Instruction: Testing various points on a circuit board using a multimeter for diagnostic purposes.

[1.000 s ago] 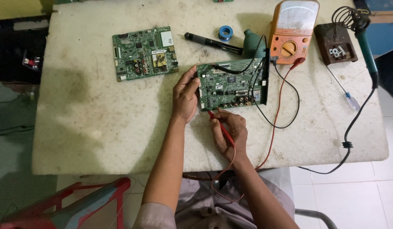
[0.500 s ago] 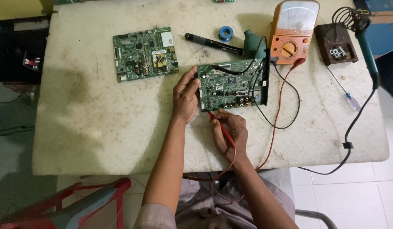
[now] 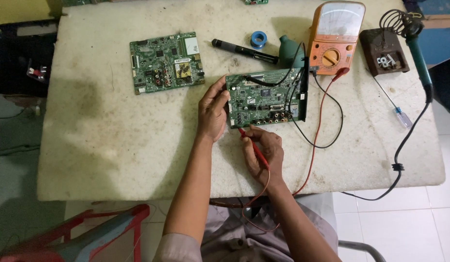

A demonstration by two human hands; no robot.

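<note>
Green rectangular circuit board [image 3: 266, 99] lies on the pale worn surface [image 3: 113, 145], before the orange meter [image 3: 334, 41]. Left hand [image 3: 212, 111] grips its left edge; right hand [image 3: 263, 150] is closed around the red probe [image 3: 253, 148] at its near edge. I think a slipping tip may bridge two contacts.

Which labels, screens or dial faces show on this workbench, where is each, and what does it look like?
Meter: far right of table, orange body, pale curved dial face, round selector knob.
White label: top right corner of the loose green circuit board, rectangular.
Held circuit board: small white sticker near centre, too small to describe.
</note>
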